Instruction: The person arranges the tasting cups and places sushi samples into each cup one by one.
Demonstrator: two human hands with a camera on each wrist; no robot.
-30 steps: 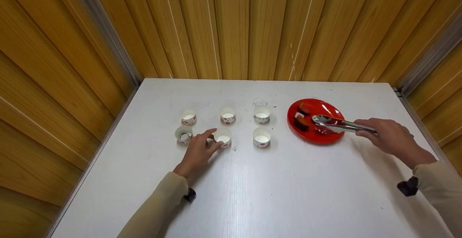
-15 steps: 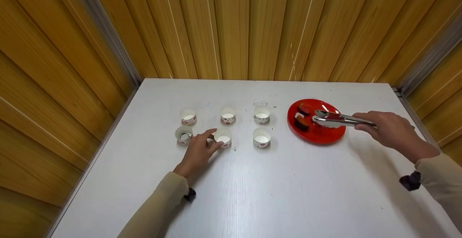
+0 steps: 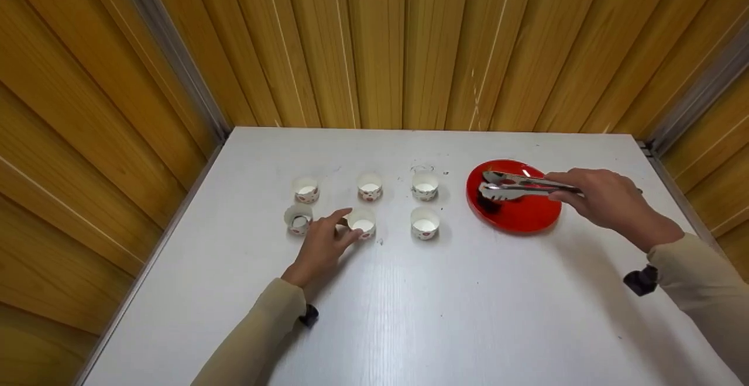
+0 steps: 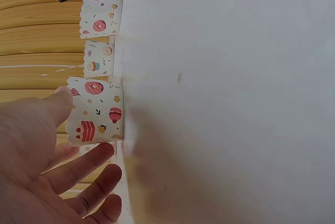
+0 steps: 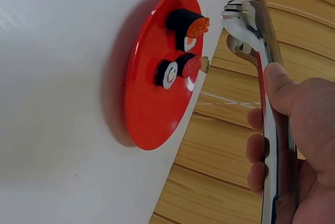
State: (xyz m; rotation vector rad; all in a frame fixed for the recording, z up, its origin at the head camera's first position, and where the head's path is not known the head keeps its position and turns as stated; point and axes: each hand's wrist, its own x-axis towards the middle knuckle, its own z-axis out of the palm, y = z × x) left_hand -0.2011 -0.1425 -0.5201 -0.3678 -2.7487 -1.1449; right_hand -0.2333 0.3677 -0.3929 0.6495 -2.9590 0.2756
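The left hand (image 3: 320,247) holds a patterned white paper cup (image 3: 363,224) between thumb and index finger at the front middle of the cups; in the left wrist view the hand (image 4: 57,156) has its thumb on the cup (image 4: 95,111). Metal tongs (image 3: 526,186) are gripped in the right hand (image 3: 611,204), their tips above the left part of a red plate (image 3: 529,219). In the right wrist view several sushi pieces lie on the plate (image 5: 152,119), among them one with orange topping (image 5: 198,27). Nothing sits between the tips of the tongs (image 5: 272,124).
Other paper cups stand around the held one: back left (image 3: 306,190), back middle (image 3: 370,188), back right (image 3: 425,186), front left (image 3: 298,220) and front right (image 3: 425,224). The white table (image 3: 409,316) is bounded by wood-patterned walls (image 3: 374,47).
The right hand and tongs have moved left over the plate, and the tips now cover the sushi at its left side. The left hand has stayed at its cup.
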